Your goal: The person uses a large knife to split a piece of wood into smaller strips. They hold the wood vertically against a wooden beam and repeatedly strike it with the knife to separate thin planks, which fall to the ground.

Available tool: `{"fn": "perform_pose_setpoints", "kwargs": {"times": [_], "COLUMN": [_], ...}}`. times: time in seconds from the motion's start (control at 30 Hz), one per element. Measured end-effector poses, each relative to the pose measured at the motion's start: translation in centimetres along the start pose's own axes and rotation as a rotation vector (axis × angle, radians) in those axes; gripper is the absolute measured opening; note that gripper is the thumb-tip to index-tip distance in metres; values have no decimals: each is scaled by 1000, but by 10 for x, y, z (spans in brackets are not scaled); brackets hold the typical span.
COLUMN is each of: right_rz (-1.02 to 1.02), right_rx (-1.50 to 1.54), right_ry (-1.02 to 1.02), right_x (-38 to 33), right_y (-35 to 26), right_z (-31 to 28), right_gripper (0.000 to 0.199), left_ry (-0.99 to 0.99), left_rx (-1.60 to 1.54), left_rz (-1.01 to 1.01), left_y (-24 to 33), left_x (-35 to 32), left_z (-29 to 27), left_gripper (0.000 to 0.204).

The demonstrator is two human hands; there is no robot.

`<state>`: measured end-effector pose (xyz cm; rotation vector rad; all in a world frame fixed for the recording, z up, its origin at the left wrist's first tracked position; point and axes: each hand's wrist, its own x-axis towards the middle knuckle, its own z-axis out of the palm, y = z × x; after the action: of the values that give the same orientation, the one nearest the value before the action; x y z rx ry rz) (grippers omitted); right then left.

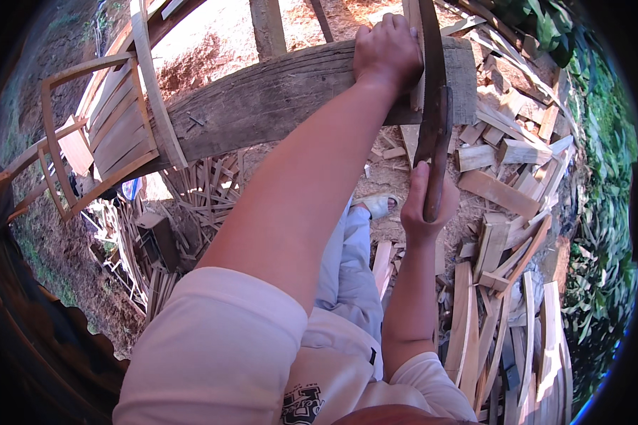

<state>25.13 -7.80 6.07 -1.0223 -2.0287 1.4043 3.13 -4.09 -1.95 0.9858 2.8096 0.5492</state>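
Note:
My left hand (386, 51) is closed around a thin wooden strip (412, 18) and presses it against the far side of a thick grey plank (276, 99) that lies across in front of me. Lower down, my right hand (425, 202) grips the handle of a long dark blade (436, 85), a machete-like knife. The blade runs upward along the strip, crossing the plank's right end. My left arm stretches from the lower left up to the plank. Both arms wear short pale sleeves.
A wooden frame with curved slats (113, 127) stands at the left. Cut wood pieces and offcuts (503, 191) litter the sandy ground on the right, with long slats (475, 333) stacked at the lower right. My sandalled foot (376, 205) shows below the plank. Green plants (602, 177) edge the right side.

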Motion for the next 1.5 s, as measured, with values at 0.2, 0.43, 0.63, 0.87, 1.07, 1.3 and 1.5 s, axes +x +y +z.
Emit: {"fn": "perform_pose_setpoints", "kwargs": {"times": [0.2,0.43,0.63,0.87,1.07,1.3,1.5], "right_rz": [63,27,20,212,94,119,73], "right_rx": [-30,-96,-80,-28,-130,-94,-76], "right_ry": [-79,-104,-42,-100,-123,-137,-50], "right_x": [-31,-96,-33,-35,-108,-51,5], "right_y": [8,-1,-27,-32,-45,-49,-26], "right_z": [-19,-55,-22,-29,-72,-49,-13], "right_gripper": [18,8,16,20,8,9,23], "left_ry": [-13,-15,-25,-13,7,-26,-27], "left_rx": [49,21,7,51,11,10,5], "left_rz": [-40,-14,-4,-26,-28,-3,-27], "left_y": [0,-1,0,5,4,-2,1], "left_x": [3,-4,-2,-1,-2,-2,-2], "left_z": [-1,-6,-2,-10,-11,-4,-3], "left_gripper": [32,31,32,30,30,30,31]}}
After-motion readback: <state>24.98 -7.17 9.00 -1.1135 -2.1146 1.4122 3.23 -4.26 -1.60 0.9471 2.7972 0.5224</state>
